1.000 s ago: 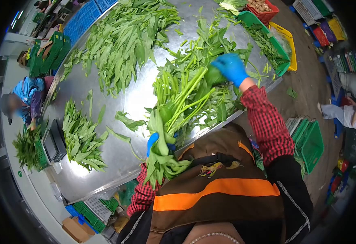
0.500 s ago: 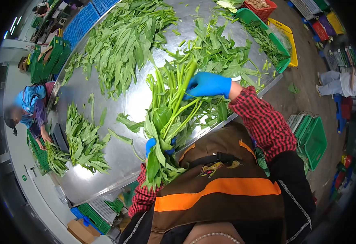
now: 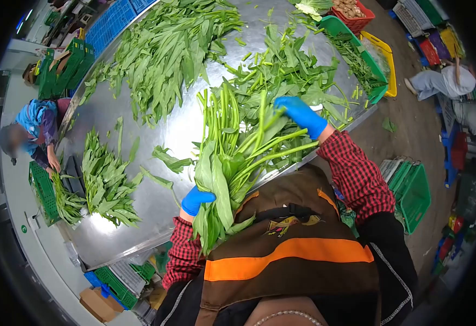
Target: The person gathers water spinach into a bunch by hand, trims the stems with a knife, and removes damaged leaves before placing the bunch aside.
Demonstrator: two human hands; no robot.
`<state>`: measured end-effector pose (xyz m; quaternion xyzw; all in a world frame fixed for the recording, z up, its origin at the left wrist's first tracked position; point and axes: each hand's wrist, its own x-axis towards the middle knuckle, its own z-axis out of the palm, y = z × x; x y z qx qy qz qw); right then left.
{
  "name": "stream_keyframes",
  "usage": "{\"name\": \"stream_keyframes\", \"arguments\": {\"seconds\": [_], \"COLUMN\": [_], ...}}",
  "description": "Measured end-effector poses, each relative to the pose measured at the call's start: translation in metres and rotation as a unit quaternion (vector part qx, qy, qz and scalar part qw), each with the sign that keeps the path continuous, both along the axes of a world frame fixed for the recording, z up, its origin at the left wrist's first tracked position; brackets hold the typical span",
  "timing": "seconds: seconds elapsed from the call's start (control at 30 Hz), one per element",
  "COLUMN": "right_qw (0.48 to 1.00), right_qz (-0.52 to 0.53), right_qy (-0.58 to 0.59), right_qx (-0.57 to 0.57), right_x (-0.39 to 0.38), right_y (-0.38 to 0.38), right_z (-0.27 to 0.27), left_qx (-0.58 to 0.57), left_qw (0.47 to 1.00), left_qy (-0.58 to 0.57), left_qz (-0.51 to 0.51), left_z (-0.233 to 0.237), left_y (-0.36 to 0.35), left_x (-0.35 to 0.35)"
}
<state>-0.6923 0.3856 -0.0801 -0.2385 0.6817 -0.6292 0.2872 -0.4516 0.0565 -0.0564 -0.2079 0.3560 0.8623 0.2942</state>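
A bunch of leafy greens that looks like water spinach (image 3: 221,163) stands fanned out in front of my apron, stems upward and leaves down. My gloved left hand (image 3: 197,200) is closed around its lower, leafy part; leaves cover some of the fingers. At the upper right of the bunch, my gloved right hand (image 3: 303,116) pinches the end of a slanting stem that is blurred by motion. Beneath and beyond that hand lies a loose heap of the same greens (image 3: 292,70) with cut stem pieces, on the metal table (image 3: 156,217).
A large pile of greens (image 3: 162,65) covers the far side, and a smaller bunch (image 3: 107,182) lies at left. Another person (image 3: 36,130) handles greens at the left edge. A green crate (image 3: 376,89), a yellow crate (image 3: 391,76) and a red crate (image 3: 357,22) stand at the far right.
My right hand has moved right, away from the middle of the stems, and the stems now spread wider. My left hand shows more at the bunch's left side.
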Motion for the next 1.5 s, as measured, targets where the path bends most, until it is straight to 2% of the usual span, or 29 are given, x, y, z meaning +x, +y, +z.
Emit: {"name": "stream_keyframes", "arguments": {"seconds": [0.03, 0.07, 0.1, 0.13, 0.2, 0.23, 0.3, 0.33, 0.37, 0.43, 0.47, 0.5, 0.57, 0.6, 0.7, 0.73, 0.83, 0.87, 0.93, 0.97, 1.03, 1.07, 1.1, 1.17, 1.27, 1.3, 1.37, 1.43, 1.5], "right_qw": [0.994, 0.974, 0.929, 0.929, 0.943, 0.943, 0.981, 0.985, 0.985, 0.973, 0.981, 0.981, 0.968, 0.974, 0.976, 0.981, 0.983, 0.971, 0.926, 0.927, 0.923, 0.923, 0.928, 0.932, 0.973, 0.973, 0.976, 0.974, 0.927], "right_qz": [-0.109, -0.195, -0.276, -0.276, -0.306, -0.307, -0.072, 0.043, 0.042, 0.148, 0.092, 0.094, -0.085, -0.146, -0.101, -0.048, -0.034, -0.139, -0.31, -0.307, -0.376, -0.376, -0.359, -0.338, -0.225, -0.222, -0.209, -0.222, -0.239], "right_qy": [0.028, -0.099, -0.223, -0.224, -0.112, -0.113, -0.069, -0.033, -0.033, -0.072, -0.043, -0.042, 0.038, 0.038, 0.085, 0.087, 0.053, 0.115, 0.107, 0.107, 0.053, 0.052, 0.078, 0.107, 0.037, 0.037, 0.051, 0.048, 0.286], "right_qx": [0.004, -0.05, -0.103, -0.103, 0.066, 0.065, 0.168, 0.163, 0.164, 0.162, 0.167, 0.166, 0.235, 0.172, 0.171, 0.166, 0.172, 0.155, 0.188, 0.187, 0.064, 0.065, 0.069, 0.075, 0.044, 0.042, 0.039, 0.016, 0.042], "right_x": [-0.005, -0.018, -0.026, -0.028, -0.026, -0.022, -0.013, -0.014, -0.01, 0.005, 0.01, 0.006, -0.002, 0.0, 0.013, 0.018, 0.018, 0.014, -0.009, -0.014, -0.024, -0.024, -0.023, -0.02, -0.011, -0.006, 0.007, 0.018, 0.023], "right_y": [0.009, 0.026, 0.032, 0.037, 0.031, 0.029, 0.029, 0.032, 0.029, 0.011, 0.006, 0.005, 0.004, 0.0, -0.025, -0.031, -0.031, -0.024, 0.0, 0.01, 0.022, 0.022, 0.021, 0.021, 0.016, 0.013, 0.006, 0.0, -0.005], "right_z": [-0.011, -0.03, -0.028, -0.027, 0.033, 0.046, 0.06, 0.054, 0.055, 0.058, 0.056, 0.058, 0.065, 0.067, 0.075, 0.072, 0.045, 0.027, 0.014, 0.01, 0.007, 0.012, 0.021, 0.044, 0.064, 0.067, 0.075, 0.082, 0.097], "left_qx": [-0.04, -0.058, -0.059, -0.093, -0.127, -0.12, -0.113, -0.122, -0.132, -0.142, -0.151, -0.153, -0.155, -0.165, -0.187, -0.177, -0.171, -0.183, -0.201, -0.22, -0.242, -0.282, -0.321, -0.477, -0.644, -0.692, -0.752, -0.762, -0.77], "left_qw": [0.998, 0.997, 0.997, 0.994, 0.99, 0.991, 0.991, 0.989, 0.986, 0.982, 0.978, 0.978, 0.976, 0.972, 0.958, 0.959, 0.956, 0.954, 0.948, 0.94, 0.937, 0.926, 0.913, 0.815, 0.656, 0.578, 0.497, 0.474, 0.449], "left_qy": [0.04, 0.018, 0.018, 0.021, 0.024, 0.025, 0.023, 0.043, 0.062, 0.07, 0.079, 0.079, 0.08, 0.093, 0.116, 0.109, 0.125, 0.13, 0.142, 0.16, 0.187, 0.17, 0.154, 0.256, 0.368, 0.41, 0.401, 0.406, 0.414], "left_qz": [-0.02, -0.044, -0.043, -0.054, -0.065, -0.061, -0.061, -0.074, -0.086, -0.104, -0.121, -0.119, -0.133, -0.137, -0.185, -0.19, -0.205, -0.2, -0.2, -0.206, -0.169, -0.184, -0.199, -0.205, -0.141, -0.139, -0.162, -0.173, -0.183], "left_z": [-0.005, -0.008, -0.006, 0.0, 0.013, 0.02, 0.024, 0.023, 0.023, 0.026, 0.027, 0.028, 0.033, 0.038, 0.039, 0.034, 0.038, 0.044, 0.046, 0.046, 0.047, 0.053, 0.055, 0.04, 0.038, 0.037, 0.049, 0.052, 0.054], "left_y": [-0.007, -0.015, -0.017, -0.017, -0.014, -0.01, -0.008, -0.007, -0.006, -0.004, -0.002, 0.0, 0.006, 0.012, 0.021, 0.021, 0.027, 0.027, 0.025, 0.024, 0.03, 0.034, 0.037, 0.032, 0.022, 0.016, 0.013, 0.008, 0.003], "left_x": [0.003, 0.004, 0.004, 0.004, 0.0, -0.004, -0.009, -0.011, -0.013, -0.017, -0.021, -0.023, -0.026, -0.029, -0.038, -0.037, -0.041, -0.041, -0.037, -0.036, -0.037, -0.039, -0.042, -0.047, -0.062, -0.068, -0.078, -0.083, -0.086]}}
